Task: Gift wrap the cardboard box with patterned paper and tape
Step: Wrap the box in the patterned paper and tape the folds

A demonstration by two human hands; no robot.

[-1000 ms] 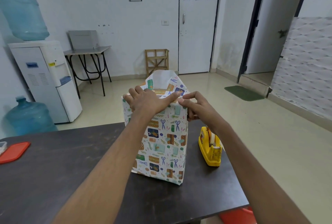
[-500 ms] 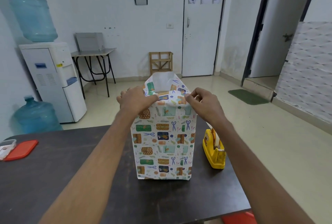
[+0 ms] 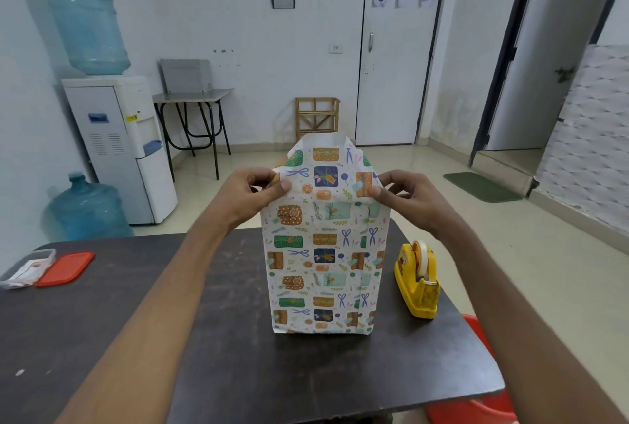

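Observation:
A tall box wrapped in white patterned paper [image 3: 323, 263] stands upright in the middle of the dark table [image 3: 221, 348]. The cardboard itself is hidden under the paper. The near top flap of paper [image 3: 326, 172] stands up above the box's top edge. My left hand [image 3: 253, 197] pinches the flap's left corner at the top edge. My right hand [image 3: 406, 197] pinches the right corner in the same way. A yellow tape dispenser [image 3: 417, 282] with a white roll sits just right of the box.
A red lid [image 3: 66, 269] and a clear container [image 3: 29, 267] lie at the table's left edge. A red chair [image 3: 476, 413] shows below the table's right side. A water dispenser [image 3: 119, 138] and a spare bottle [image 3: 86, 209] stand beyond on the left.
The box has turned square to me. My hands have moved apart from the top middle to the flap's two corners, and the near flap now stands up flat.

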